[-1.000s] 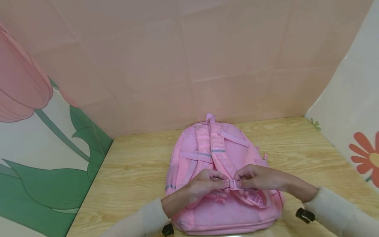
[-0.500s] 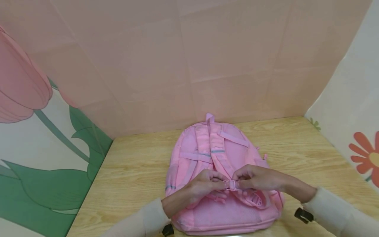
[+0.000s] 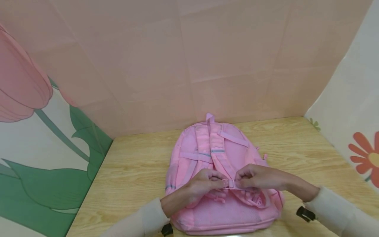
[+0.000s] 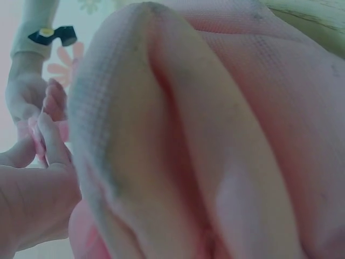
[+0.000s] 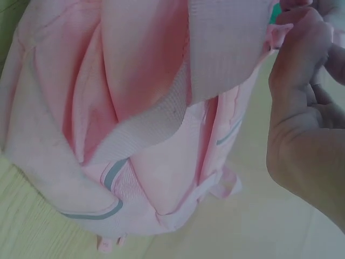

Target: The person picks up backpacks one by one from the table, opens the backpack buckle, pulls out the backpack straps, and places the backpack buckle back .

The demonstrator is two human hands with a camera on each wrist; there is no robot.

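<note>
A pink backpack (image 3: 231, 214) lies on the table with its strap side up and its top loop pointing away. Over its lower half, both hands meet at a small pink plastic buckle (image 3: 231, 184) on a strap. My left hand (image 3: 204, 184) pinches the buckle's left end between thumb and fingers. From the other side, my right hand (image 3: 260, 177) pinches the strap at the right end. Fingertips cover both ends of the buckle. In the right wrist view, a wide pale pink webbing strap (image 5: 223, 51) runs up toward the right hand (image 5: 302, 108).
The wood-grain table (image 3: 133, 164) extends around the bag. A plain pinkish wall (image 3: 148, 65) stands behind it, with a tulip-printed panel (image 3: 53, 184) at left and a flower-printed panel (image 3: 340, 108) at right. Another adjuster buckle (image 3: 258, 199) hangs on a looped strap below the right hand.
Both hands stay at the buckle. The right fingertips have shifted slightly to the right over the last half second; the backpack lies as before.
</note>
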